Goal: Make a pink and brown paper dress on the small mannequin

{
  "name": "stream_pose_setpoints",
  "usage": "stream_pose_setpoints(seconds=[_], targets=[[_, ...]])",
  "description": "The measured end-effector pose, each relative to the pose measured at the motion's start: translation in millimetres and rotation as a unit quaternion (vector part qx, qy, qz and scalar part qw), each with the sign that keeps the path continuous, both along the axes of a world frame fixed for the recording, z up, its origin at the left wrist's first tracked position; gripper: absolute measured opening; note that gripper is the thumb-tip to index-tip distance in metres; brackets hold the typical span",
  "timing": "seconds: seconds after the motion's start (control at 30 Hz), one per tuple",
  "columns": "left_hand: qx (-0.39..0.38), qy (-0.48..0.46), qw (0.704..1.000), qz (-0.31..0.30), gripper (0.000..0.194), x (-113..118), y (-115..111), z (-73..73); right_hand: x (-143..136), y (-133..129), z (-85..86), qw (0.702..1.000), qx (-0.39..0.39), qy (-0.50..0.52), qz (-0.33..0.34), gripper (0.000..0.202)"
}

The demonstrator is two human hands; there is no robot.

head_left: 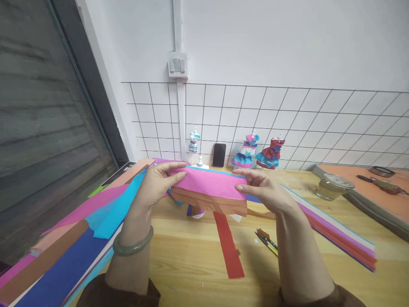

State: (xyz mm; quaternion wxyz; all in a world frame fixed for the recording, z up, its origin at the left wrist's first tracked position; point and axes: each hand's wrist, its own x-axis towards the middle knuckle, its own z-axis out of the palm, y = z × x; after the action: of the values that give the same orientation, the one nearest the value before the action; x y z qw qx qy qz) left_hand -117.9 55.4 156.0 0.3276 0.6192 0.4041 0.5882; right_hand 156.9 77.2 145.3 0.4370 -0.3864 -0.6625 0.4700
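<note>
Left hand (161,183) and right hand (264,189) each pinch one end of a pink paper strip (207,184), thumbs in front, spread flat above the wooden table (179,264). Blue edge shows along its top; creased brown paper (209,204) sits below, can't tell if joined. Step reads as lining up layers; next move likely calls for even pinch, edges flush, gentle tension. On the tabletop: red strip (229,249), scissors (271,248) near it. Farther: three mini dress forms (245,154), upright smartphone (219,154) by the wall (271,51).
</note>
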Motion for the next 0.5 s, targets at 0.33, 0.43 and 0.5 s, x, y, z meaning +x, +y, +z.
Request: stream_pose_setpoints(seconds=[0.33,0.43,0.5], targets=[[-0.066,0.021,0.996,-0.056,0.042,-2.8,-1.5,-1.0,-0.2,4.7,-3.0,0.999,0.021,-0.003,-0.045,0.051],[-0.073,0.024,0.995,-0.071,0.043,-3.0,-0.9,-1.0,-0.2,5.5,-3.8,0.998,0.026,-0.012,-0.058,0.049],[-0.076,0.028,0.994,-0.07,0.044,-3.1,-0.3,-1.2,-0.7,4.8,-3.6,0.996,0.037,-0.024,-0.073,0.047]])
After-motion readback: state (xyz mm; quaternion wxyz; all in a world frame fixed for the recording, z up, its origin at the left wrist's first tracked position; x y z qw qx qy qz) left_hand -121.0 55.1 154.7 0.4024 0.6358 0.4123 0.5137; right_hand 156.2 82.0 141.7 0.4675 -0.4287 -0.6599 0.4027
